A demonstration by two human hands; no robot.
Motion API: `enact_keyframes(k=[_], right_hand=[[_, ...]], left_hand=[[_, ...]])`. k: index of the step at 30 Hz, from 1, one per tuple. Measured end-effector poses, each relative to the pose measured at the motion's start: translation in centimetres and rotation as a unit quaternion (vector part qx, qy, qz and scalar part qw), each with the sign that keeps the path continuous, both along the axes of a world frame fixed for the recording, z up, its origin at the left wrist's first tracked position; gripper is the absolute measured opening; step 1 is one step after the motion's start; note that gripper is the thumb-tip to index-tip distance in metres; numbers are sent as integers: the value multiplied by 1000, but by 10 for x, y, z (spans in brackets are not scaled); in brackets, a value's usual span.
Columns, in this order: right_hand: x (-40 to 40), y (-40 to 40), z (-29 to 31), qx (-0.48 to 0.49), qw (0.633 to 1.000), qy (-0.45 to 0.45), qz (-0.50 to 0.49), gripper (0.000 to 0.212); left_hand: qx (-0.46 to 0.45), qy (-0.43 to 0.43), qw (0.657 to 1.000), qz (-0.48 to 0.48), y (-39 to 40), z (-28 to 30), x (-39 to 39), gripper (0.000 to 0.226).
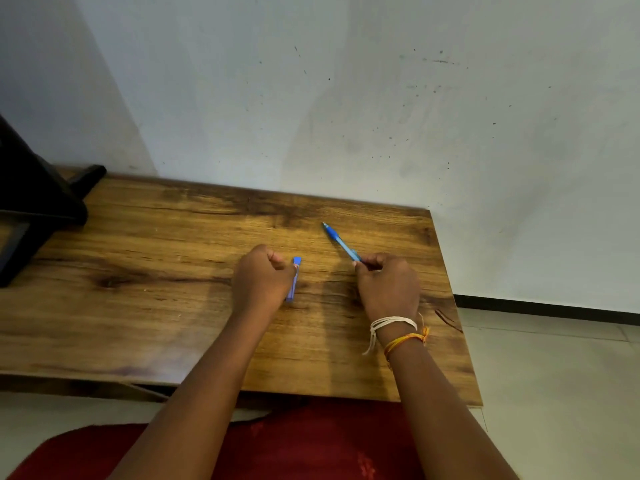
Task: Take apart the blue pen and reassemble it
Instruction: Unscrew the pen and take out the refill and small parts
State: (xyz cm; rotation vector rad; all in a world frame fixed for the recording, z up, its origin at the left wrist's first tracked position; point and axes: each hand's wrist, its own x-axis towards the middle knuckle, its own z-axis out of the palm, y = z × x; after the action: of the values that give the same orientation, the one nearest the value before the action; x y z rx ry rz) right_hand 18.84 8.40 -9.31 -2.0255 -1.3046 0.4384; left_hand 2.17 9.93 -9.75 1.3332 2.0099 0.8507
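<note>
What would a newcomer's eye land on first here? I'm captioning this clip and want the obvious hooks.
First, the two hands over the middle of the wooden table: the right hand pinches a blue pen body that points up and away, while the left hand holds a shorter blue pen piece. Next, the thread bands on the right wrist.

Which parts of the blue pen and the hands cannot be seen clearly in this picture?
All in the head view:
- Rear end of the pen body: hidden inside the right hand.
- Blue pen cap: partly covered by the left hand, and blurred.
- Refill or spring: too small or hidden; cannot tell.
- Fingertips of both hands: curled under, out of sight.
- Dark object: cut off by the left edge.
</note>
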Motion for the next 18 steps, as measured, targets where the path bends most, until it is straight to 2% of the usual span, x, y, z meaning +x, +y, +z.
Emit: enact_keyframes(k=[4, 7, 10, 13, 18], right_hand=[[-1, 1, -3, -38, 999, -17, 10, 18], [-2, 1, -3, -53, 998, -22, 19, 24], [-5, 2, -2, -9, 999, -19, 33, 33], [-15, 2, 2, 38, 994, 85, 61, 28], [-30, 5, 1, -6, 956, 271, 109, 20]], left_hand=[[-4, 64, 997, -34, -6, -4, 4, 27], [-14, 96, 995, -34, -8, -5, 9, 22], [-18, 81, 996, -32, -6, -3, 8, 19], [-3, 17, 998, -55, -5, 3, 7, 16], [6, -121, 986, -112, -5, 13, 3, 12]])
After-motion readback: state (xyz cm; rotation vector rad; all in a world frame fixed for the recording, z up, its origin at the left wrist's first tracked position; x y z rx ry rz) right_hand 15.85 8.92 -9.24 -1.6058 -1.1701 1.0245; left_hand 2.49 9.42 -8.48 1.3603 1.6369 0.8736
